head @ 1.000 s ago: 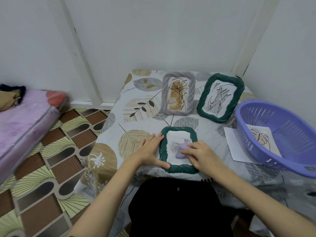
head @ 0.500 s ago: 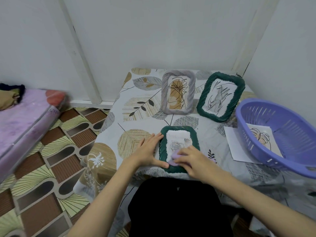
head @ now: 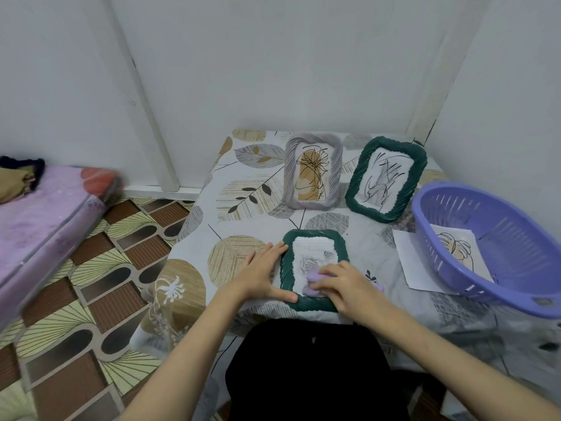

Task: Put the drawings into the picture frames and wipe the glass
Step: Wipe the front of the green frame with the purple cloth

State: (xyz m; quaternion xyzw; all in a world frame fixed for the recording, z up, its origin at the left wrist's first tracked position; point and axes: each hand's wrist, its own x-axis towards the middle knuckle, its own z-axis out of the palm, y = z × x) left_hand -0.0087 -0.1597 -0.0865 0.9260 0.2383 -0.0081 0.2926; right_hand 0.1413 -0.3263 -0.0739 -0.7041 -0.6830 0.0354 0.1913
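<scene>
left hand point(head: 261, 273) lies flat, fingers straight, bracing the light frame point(head: 314, 270); right hand point(head: 341, 282) fingers pinch soft cloth point(head: 312, 279) on its fragile, slippery glass.

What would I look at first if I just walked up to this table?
Probably the two hands in front: the left hand steadies a flat green frame while the right hand rubs a purple cloth on its glass. Behind stand a grey frame and another green frame, with a big purple basket at the right.
</scene>
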